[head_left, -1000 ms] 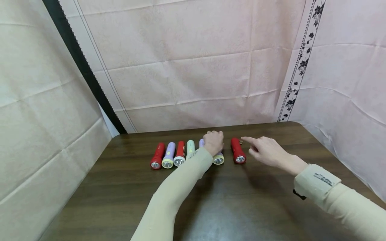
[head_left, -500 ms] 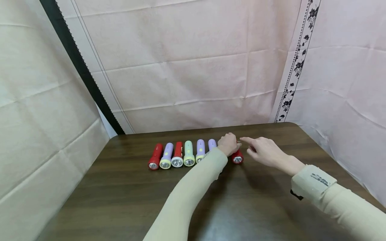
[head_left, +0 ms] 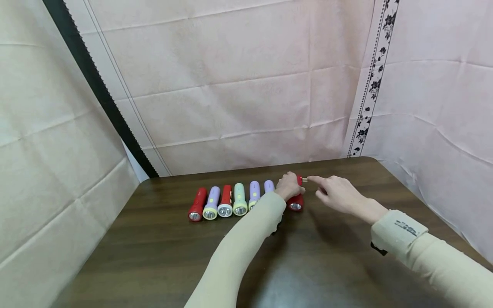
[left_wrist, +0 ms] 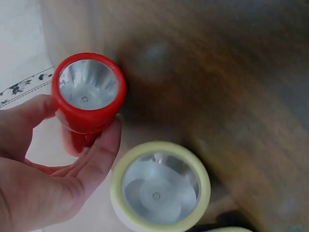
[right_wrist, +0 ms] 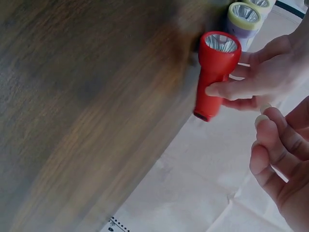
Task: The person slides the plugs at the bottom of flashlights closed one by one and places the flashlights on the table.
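Note:
My left hand (head_left: pixel 289 186) grips a red flashlight (head_left: pixel 295 202) at the right end of a row, its lens facing the near side. In the left wrist view the thumb and fingers of that hand wrap the body just behind the red lens head (left_wrist: pixel 89 116). Two small metal prongs (head_left: pixel 304 179) stick out from its right side. My right hand (head_left: pixel 339 192) hovers to the right, index finger extended with its tip close to the prongs; the other fingers are loosely bent. Beside the held flashlight is a purple flashlight (head_left: pixel 269 186) with a yellow rim, partly hidden by my left hand.
Leftward along the row lie another purple flashlight (head_left: pixel 254 190), a green one (head_left: pixel 239 196), a red one with a white rim (head_left: pixel 226 196), a purple one (head_left: pixel 213 200) and a red one (head_left: pixel 198 203). The brown table (head_left: pixel 154 256) ends at pale cloth (head_left: pixel 231 107) behind.
My left hand has moved right from the purple flashlight to the red one, taken hold of it and shifted it slightly left. The right hand has stayed nearly still.

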{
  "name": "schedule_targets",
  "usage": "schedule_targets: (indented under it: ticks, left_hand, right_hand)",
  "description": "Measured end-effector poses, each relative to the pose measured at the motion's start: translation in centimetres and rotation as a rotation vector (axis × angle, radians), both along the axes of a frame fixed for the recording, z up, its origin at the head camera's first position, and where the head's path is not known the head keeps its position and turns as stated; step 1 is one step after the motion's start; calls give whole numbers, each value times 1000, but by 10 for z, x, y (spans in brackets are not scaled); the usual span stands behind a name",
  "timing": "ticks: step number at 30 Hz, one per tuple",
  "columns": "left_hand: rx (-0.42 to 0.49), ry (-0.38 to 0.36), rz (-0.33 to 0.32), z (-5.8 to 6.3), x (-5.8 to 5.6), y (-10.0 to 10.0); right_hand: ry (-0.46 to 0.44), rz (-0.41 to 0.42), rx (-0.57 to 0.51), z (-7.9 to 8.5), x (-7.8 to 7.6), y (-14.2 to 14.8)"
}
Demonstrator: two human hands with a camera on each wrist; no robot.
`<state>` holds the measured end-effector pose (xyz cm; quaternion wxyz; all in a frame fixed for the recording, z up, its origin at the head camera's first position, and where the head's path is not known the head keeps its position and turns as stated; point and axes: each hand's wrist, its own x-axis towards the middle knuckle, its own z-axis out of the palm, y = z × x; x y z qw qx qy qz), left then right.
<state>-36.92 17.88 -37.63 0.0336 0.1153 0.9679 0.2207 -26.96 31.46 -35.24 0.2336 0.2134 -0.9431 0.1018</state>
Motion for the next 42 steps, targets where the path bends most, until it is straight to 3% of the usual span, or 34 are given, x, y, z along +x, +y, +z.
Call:
schedule_targets:
  ticks: [9, 18, 21, 29, 42]
  left_hand:
    - [56, 39, -57, 15, -1, -11]
    - [29, 274, -335, 20, -9, -28]
    - [25, 310, -388, 17, -11, -34]
    - [60, 302, -403, 10, -11, -42]
    - [116, 243, -431, 14, -12, -43]
  right_hand:
    - [22, -23, -20, 7, -2, 1]
    - [14, -27, -23, 13, 0, 0]
    - [16, -17, -16, 9, 0, 0]
    - [9, 14, 11, -4, 0, -2]
    - [-23, 21, 62, -4, -3, -10]
